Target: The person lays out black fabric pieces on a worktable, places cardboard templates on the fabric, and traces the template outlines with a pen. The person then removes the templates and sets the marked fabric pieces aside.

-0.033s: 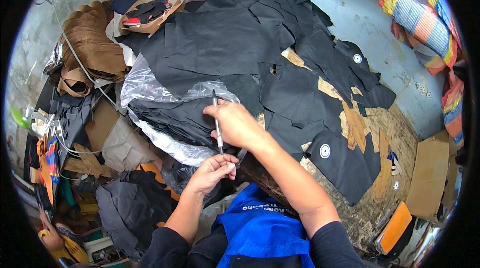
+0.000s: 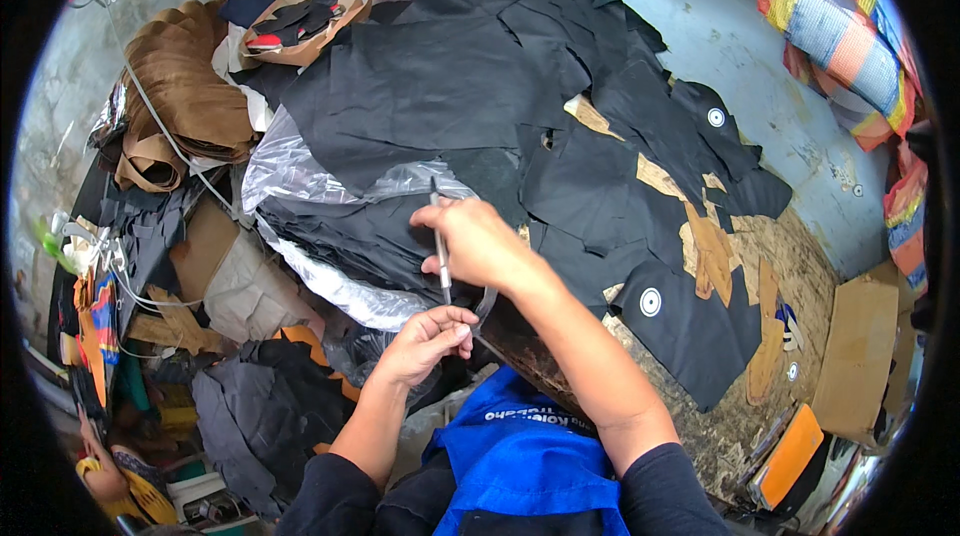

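Left of centre: black pieces (image 2: 345, 248) layered in clear plastic (image 2: 290, 161), presumably keeping stack together. Lower centre: my left hand (image 2: 418, 348), fingers curled narrow at lower end of pen (image 2: 445, 282), perhaps steadying it; cannot tell whether they grip. Pen stands along left side of my right hand (image 2: 482, 244), held between fingers and thumb, seemingly for control. Right: black sheets (image 2: 590, 186), overlapping, spread over board (image 2: 790, 276).

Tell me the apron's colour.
The apron is bright blue with white lettering, best seen in the head view.
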